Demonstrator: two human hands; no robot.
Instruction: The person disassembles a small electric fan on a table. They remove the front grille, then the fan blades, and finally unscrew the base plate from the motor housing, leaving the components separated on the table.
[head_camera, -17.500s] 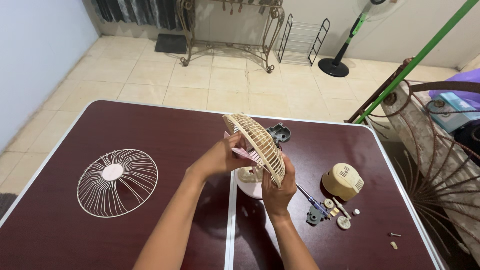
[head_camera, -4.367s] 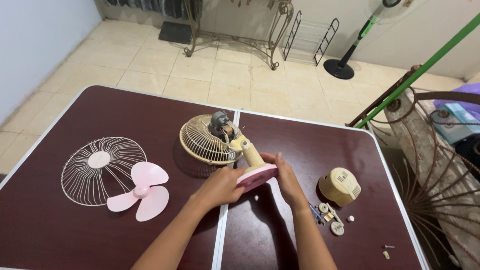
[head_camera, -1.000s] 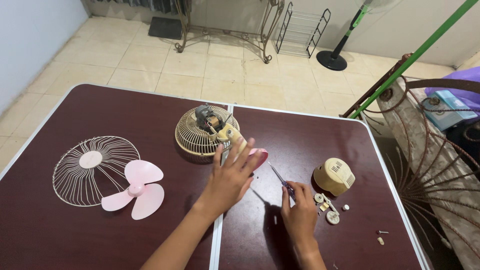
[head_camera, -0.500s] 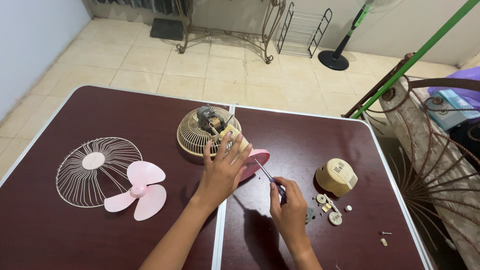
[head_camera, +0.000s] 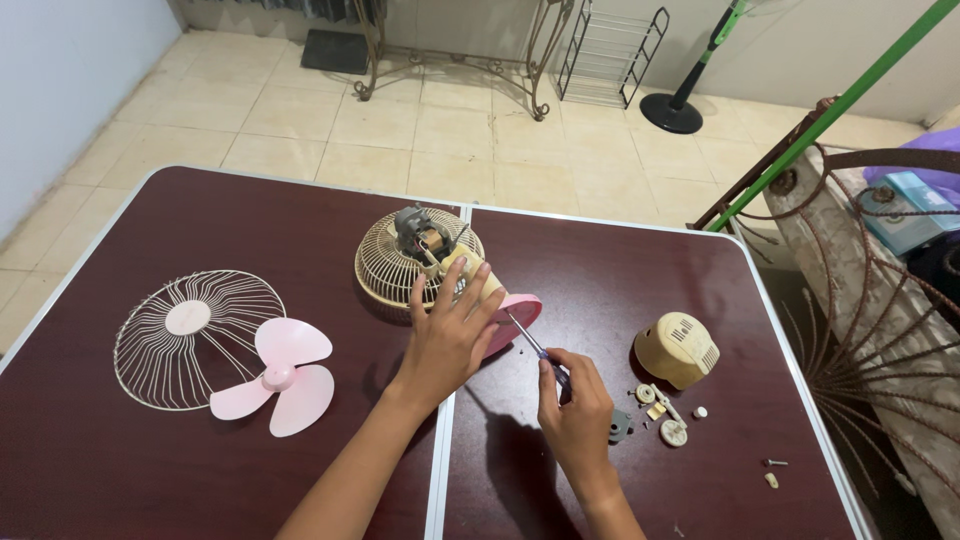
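A small desk fan lies on its side at the table's middle: its cream rear grille (head_camera: 392, 266) faces down, with the bare motor (head_camera: 413, 224) on top, and its pink base (head_camera: 516, 314) is tipped up. My left hand (head_camera: 447, 335) rests flat on the fan's cream neck and base, fingers spread. My right hand (head_camera: 573, 413) grips a screwdriver (head_camera: 532, 343) whose tip points at the underside of the pink base.
A white wire front grille (head_camera: 180, 330) and a pink fan blade (head_camera: 278, 376) lie at the left. A cream motor cover (head_camera: 679, 350), small loose parts (head_camera: 660, 418) and screws (head_camera: 771, 470) lie at the right. The dark red table (head_camera: 250, 215) has a metal rim.
My right hand picked up the screwdriver from the loose parts and brought its tip to the pink base. My left hand stayed pressed on the fan. Earlier, the pink blade was taken off.
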